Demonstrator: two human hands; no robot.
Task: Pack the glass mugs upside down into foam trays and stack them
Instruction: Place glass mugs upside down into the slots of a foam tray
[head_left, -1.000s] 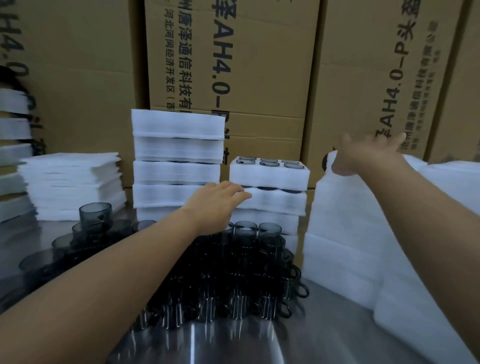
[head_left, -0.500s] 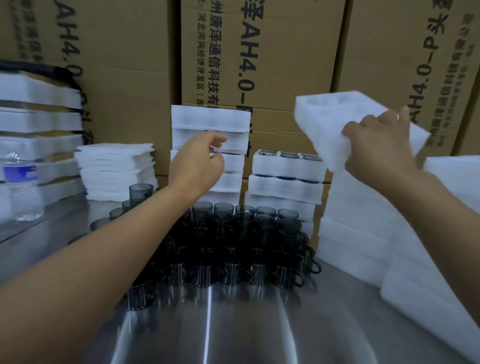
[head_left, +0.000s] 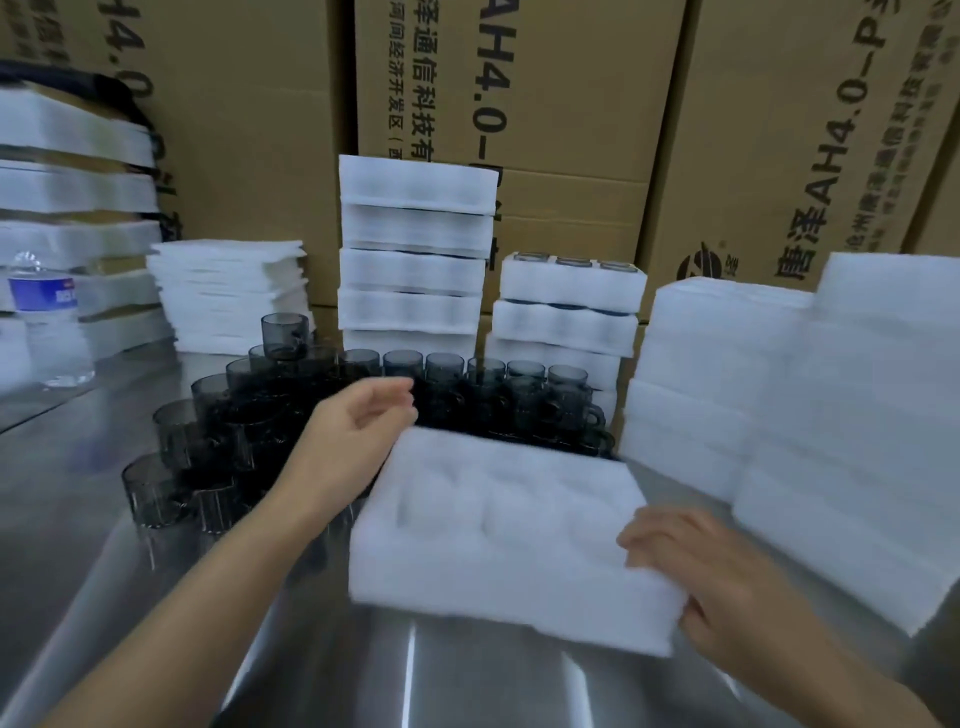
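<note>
The 1 foam tray has dropped to just in front of the glass mugs. The right hand grips its near corner. The left hand, fingers loosely apart, holds nothing. 2 packed stacks stand behind the mugs.

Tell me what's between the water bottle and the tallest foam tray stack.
In the head view, a pile of flat white foam sheets sits between the water bottle and the tallest foam tray stack.

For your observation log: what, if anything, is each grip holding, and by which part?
The right grip holds the foam tray by its near right corner; the left grip holds nothing.
</note>
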